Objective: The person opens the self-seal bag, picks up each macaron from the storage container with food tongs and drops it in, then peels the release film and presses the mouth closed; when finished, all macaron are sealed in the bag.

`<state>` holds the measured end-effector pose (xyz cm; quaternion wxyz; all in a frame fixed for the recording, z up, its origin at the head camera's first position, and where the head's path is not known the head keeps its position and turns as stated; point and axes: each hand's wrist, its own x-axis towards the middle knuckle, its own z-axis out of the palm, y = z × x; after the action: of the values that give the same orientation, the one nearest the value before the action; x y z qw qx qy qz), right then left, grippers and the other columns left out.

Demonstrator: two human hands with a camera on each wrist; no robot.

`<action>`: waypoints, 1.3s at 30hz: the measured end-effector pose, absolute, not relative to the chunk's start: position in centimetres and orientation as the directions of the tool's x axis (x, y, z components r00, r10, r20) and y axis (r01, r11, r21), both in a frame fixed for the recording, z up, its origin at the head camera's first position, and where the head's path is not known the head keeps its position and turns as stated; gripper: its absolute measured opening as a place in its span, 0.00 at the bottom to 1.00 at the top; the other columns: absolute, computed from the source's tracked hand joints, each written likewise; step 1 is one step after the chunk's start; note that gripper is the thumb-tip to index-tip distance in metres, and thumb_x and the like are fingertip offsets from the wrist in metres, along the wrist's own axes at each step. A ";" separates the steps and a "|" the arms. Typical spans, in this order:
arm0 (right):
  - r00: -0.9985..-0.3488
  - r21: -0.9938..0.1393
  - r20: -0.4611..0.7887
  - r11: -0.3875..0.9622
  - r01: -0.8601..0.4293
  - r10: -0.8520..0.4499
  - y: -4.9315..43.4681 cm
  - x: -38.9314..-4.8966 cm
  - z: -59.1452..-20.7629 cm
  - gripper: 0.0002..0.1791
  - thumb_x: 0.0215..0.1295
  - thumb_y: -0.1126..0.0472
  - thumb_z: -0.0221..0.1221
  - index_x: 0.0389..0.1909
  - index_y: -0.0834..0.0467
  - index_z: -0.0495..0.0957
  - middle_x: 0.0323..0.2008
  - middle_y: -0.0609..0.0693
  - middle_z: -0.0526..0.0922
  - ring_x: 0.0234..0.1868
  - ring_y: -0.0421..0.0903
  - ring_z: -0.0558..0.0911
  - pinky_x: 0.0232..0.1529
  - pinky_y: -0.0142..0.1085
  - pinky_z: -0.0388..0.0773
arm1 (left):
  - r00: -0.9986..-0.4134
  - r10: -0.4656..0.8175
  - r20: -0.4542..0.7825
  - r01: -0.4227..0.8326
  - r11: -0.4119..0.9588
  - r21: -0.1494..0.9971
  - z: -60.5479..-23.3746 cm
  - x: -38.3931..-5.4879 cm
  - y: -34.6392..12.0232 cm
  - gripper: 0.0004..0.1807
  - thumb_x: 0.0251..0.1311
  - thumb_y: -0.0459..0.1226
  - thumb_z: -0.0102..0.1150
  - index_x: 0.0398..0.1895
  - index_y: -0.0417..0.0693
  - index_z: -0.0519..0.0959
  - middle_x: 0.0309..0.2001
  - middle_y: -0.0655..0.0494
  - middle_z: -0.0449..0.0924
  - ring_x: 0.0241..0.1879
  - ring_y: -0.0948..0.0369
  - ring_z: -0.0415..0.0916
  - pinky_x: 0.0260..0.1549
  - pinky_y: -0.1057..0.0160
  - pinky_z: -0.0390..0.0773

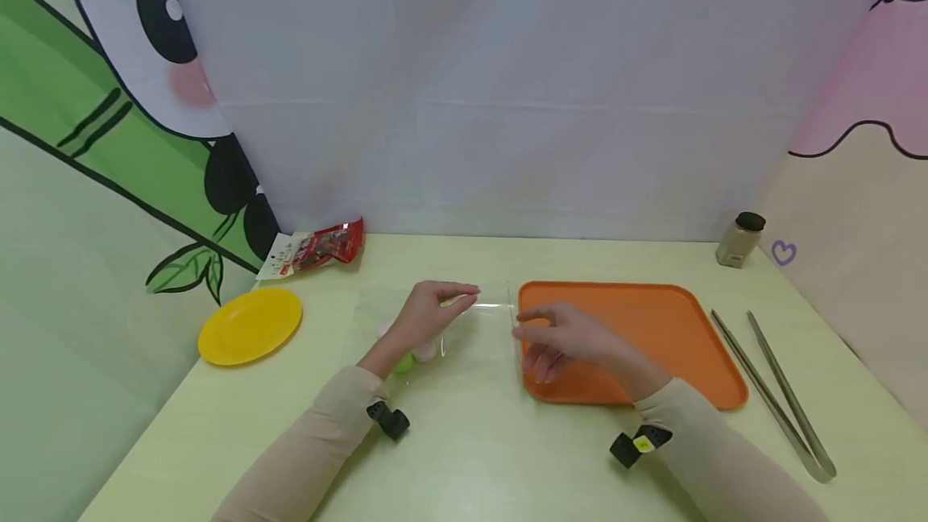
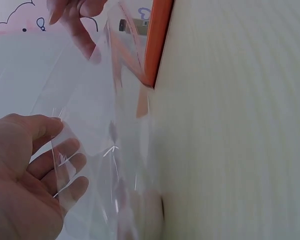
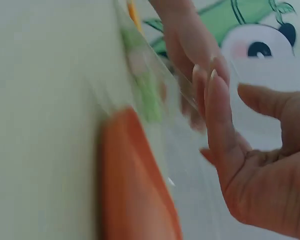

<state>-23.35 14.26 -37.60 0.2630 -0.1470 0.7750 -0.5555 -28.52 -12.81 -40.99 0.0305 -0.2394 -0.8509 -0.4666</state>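
A clear plastic bag (image 1: 482, 353) lies at the table's middle, its right edge beside the orange tray (image 1: 623, 337). Toward its left end are green (image 1: 403, 362) and pale pinkish pieces (image 1: 426, 350); their kind cannot be made out. My left hand (image 1: 424, 316) pinches the bag's upper film between thumb and index finger, as the left wrist view shows, and lifts it. Above the tray's left edge is my right hand (image 1: 573, 341), fingers loosely extended near the bag's right edge. In the right wrist view its thumb and fingers stand apart, with nothing visible between them.
A yellow plate (image 1: 250, 327) sits at the left edge, with a red and white packet (image 1: 329, 246) behind it. Metal tongs (image 1: 768, 397) lie right of the tray. A small jar with a black lid (image 1: 739, 240) stands at the back right, near the cloth backdrop.
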 end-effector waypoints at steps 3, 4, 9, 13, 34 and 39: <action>-0.795 -0.945 -0.306 0.271 0.184 -0.524 12.3 -22.8 -38.6 0.45 0.71 0.46 0.60 0.75 0.69 0.53 0.36 0.61 0.88 0.26 0.50 0.86 0.32 0.42 0.86 | -0.886 0.375 0.272 0.431 0.452 0.781 -41.0 -28.4 -12.8 0.13 0.68 0.41 0.63 0.51 0.49 0.87 0.52 0.57 0.85 0.57 0.56 0.79 0.60 0.50 0.74; -0.790 -0.944 -0.322 0.246 0.221 -0.522 11.9 -22.6 -38.7 0.46 0.71 0.46 0.60 0.75 0.70 0.51 0.37 0.62 0.88 0.25 0.49 0.86 0.32 0.41 0.86 | -0.886 0.373 0.274 0.431 0.450 0.782 -41.0 -28.4 -12.8 0.13 0.68 0.41 0.63 0.51 0.50 0.87 0.52 0.57 0.85 0.57 0.56 0.79 0.60 0.50 0.74; -0.756 -0.924 -0.378 0.170 0.342 -0.534 11.3 -22.2 -39.2 0.34 0.73 0.51 0.57 0.65 0.73 0.61 0.35 0.63 0.87 0.20 0.43 0.84 0.26 0.34 0.83 | -0.885 0.374 0.276 0.432 0.446 0.784 -40.8 -28.4 -12.7 0.13 0.68 0.41 0.63 0.51 0.49 0.87 0.52 0.56 0.85 0.57 0.56 0.79 0.60 0.50 0.73; -0.728 -0.913 -0.392 0.142 0.382 -0.562 11.1 -21.8 -39.4 0.31 0.73 0.53 0.56 0.62 0.74 0.61 0.36 0.65 0.87 0.18 0.43 0.83 0.25 0.35 0.83 | -0.885 0.373 0.277 0.433 0.446 0.783 -40.6 -28.3 -12.7 0.13 0.68 0.41 0.63 0.51 0.47 0.87 0.52 0.55 0.85 0.57 0.56 0.79 0.61 0.50 0.73; -0.744 -0.926 -0.321 0.028 0.378 -0.586 10.0 -20.7 -40.5 0.31 0.74 0.59 0.57 0.68 0.75 0.63 0.63 0.65 0.75 0.44 0.56 0.87 0.36 0.40 0.86 | -0.894 0.355 0.276 0.413 0.407 0.815 -39.0 -30.8 -14.6 0.16 0.72 0.38 0.57 0.58 0.41 0.82 0.57 0.47 0.81 0.58 0.52 0.79 0.56 0.52 0.78; -0.753 -0.932 -0.315 0.038 0.360 -0.578 9.9 -20.6 -40.6 0.30 0.72 0.60 0.58 0.67 0.74 0.65 0.62 0.64 0.76 0.44 0.55 0.87 0.36 0.40 0.86 | -0.889 0.434 0.143 0.390 0.558 0.733 -38.3 -34.4 -15.7 0.18 0.73 0.32 0.53 0.63 0.36 0.76 0.58 0.41 0.80 0.59 0.48 0.77 0.57 0.50 0.76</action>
<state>-20.64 9.86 -40.58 0.3408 -0.0856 0.6347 -0.6883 -34.36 -15.71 -38.34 -0.0268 -0.2336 -0.8822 -0.4081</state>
